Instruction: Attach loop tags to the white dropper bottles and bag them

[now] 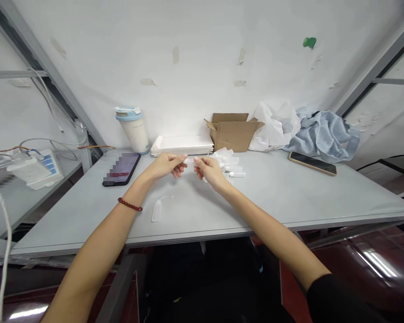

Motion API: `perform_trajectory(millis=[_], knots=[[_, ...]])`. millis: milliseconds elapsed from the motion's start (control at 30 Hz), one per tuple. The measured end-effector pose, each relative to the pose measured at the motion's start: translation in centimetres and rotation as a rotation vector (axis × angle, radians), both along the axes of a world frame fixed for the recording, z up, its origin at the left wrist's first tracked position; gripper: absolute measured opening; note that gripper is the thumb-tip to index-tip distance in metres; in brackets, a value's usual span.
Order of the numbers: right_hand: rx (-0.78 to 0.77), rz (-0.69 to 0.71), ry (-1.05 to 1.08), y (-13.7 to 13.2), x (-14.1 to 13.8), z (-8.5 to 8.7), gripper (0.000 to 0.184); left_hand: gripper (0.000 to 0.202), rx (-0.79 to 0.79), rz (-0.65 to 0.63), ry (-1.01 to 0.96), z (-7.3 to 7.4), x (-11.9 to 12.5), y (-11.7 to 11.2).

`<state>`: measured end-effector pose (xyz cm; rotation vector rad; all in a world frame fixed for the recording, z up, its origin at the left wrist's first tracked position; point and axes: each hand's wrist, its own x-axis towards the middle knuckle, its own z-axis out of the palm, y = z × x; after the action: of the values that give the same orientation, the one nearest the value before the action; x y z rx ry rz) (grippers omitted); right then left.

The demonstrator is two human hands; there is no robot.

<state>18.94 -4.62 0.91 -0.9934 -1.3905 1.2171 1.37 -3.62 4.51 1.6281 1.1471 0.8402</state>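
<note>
Head cam: clear tube (189,160) pinched btwn left hand (166,165) & right hand (210,172).

A grey table (289,197) stood below a white wall (202,54). On its left part lay a dark phone (121,169), and behind that stood a cup (133,130) with a blue lid. Just beside the cup sat a stack of white trays (183,145), then an open cardboard box (233,131). A white plastic bag (274,123) rested against the box, touching a crumpled blue cloth (325,132). A second phone (312,163) lay in front of the cloth. Far left, a white power strip (35,170) sat among cables (54,141). A green scrap (309,42) stuck to the wall.
</note>
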Motion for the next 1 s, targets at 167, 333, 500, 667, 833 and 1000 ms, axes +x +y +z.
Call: perform_trajectory(millis=[167, 333, 500, 667, 833, 1000], knots=[[0.055, -0.013, -0.047, 0.0, 0.2, 0.0, 0.048, 0.048, 0.107, -0.055, 0.005, 0.0, 0.0, -0.2], [0.027, -0.018, -0.051, 0.0, 0.3, 0.0, 0.053, 0.037, 0.234, -0.070, 0.022, 0.1, 0.1, -0.5], [0.066, -0.031, -0.069, 0.1, 0.2, -0.2, 0.052, 0.038, 0.195, -0.069, 0.026, -0.1, 0.0, -0.1], [0.096, -0.049, -0.105, 0.5, 0.2, -0.6, 0.050, 0.041, 0.160, -0.090, 0.082, -0.3, -0.2, 0.0], [-0.026, -0.014, -0.043, 0.4, 0.2, -0.3, 0.051, 0.031, 0.281, -0.111, 0.147, 0.0, 0.0, -0.3], [-0.216, 0.033, 0.069, 0.1, 0.5, 0.4, 0.050, 0.030, 0.402, -0.101, 0.139, -0.7, 0.4, 0.0]])
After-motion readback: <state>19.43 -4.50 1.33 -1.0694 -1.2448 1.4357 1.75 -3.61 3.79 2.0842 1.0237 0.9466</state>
